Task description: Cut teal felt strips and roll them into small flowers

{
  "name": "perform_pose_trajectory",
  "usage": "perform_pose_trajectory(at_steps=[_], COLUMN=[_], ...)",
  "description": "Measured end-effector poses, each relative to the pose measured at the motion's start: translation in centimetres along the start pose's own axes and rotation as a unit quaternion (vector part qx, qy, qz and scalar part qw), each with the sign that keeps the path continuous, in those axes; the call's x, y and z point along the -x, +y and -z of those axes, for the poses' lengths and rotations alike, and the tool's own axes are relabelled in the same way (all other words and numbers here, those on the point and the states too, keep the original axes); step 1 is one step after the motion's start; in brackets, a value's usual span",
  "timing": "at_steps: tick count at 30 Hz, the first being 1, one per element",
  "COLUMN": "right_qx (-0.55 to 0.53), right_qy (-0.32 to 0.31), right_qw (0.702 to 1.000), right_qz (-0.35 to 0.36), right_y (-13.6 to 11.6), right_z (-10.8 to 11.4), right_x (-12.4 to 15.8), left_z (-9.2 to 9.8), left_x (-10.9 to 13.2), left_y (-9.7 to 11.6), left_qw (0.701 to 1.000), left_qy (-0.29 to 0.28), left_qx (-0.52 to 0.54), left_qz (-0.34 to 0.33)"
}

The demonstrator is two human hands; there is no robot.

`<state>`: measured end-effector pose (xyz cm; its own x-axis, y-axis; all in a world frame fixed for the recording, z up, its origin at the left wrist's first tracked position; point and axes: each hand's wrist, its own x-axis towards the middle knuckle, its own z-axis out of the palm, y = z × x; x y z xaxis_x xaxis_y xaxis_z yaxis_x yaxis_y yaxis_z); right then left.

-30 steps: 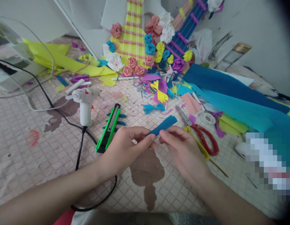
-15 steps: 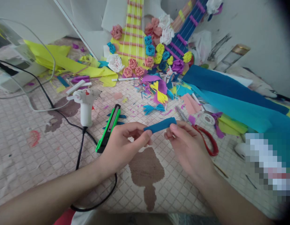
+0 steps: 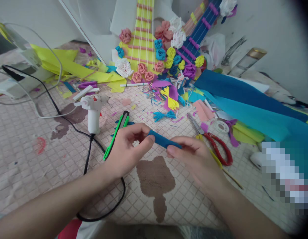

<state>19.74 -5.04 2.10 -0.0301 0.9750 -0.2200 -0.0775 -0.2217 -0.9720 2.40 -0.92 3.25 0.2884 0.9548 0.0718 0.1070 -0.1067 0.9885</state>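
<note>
A narrow folded strip of dark blue crepe paper [image 3: 161, 139] stretches between my two hands above the table. My left hand [image 3: 132, 146] pinches its left end between thumb and fingers. At the lower right end, my right hand [image 3: 193, 157] grips it the same way. Just left of my left hand lies a green and black utility knife [image 3: 116, 134], partly hidden by that hand, with small blue strips under it. Red-handled scissors [image 3: 218, 147] rest open beyond my right hand. Beyond the strip are a light blue paper bow [image 3: 164, 115] and a yellow one [image 3: 170, 99].
A white hot glue gun [image 3: 93, 114] stands at left, its black cord [image 3: 85, 159] looping toward the front edge. Paper-flower-trimmed yellow [image 3: 141, 49] and blue [image 3: 191, 49] guitar shapes lean at the back. Blue crepe sheets [image 3: 256, 109] and a tape roll [image 3: 220, 126] lie right.
The blue strip has tilted: its right end has dropped and its left end has risen. My right hand has moved down and left, uncovering more of the scissors.
</note>
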Motion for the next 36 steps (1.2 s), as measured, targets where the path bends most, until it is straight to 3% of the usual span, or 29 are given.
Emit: perform_pose_trajectory(at_steps=[10, 19, 26, 32, 36], right_qx=[0.05, 0.003, -0.03, -0.036, -0.028], right_qy=[-0.028, 0.072, 0.045, 0.03, 0.025], right_qw=[0.998, 0.995, 0.997, 0.998, 0.999], right_qz=[0.002, 0.066, 0.056, 0.036, 0.031], right_y=[-0.5, 0.4, 0.7, 0.5, 0.4], right_z=[-0.6, -0.3, -0.5, -0.5, -0.6], right_x=[0.3, 0.1, -0.1, -0.2, -0.1], left_z=[0.2, -0.8, -1.0, -0.9, -1.1], left_x=[-0.2, 0.4, 0.3, 0.5, 0.3], left_y=[-0.1, -0.2, -0.4, -0.2, -0.4], left_qw=[0.999, 0.991, 0.991, 0.987, 0.992], left_qy=[-0.032, -0.13, -0.134, -0.158, -0.114], left_qx=[-0.003, 0.005, 0.001, 0.0, 0.048], left_qz=[-0.002, 0.009, -0.005, 0.024, 0.035])
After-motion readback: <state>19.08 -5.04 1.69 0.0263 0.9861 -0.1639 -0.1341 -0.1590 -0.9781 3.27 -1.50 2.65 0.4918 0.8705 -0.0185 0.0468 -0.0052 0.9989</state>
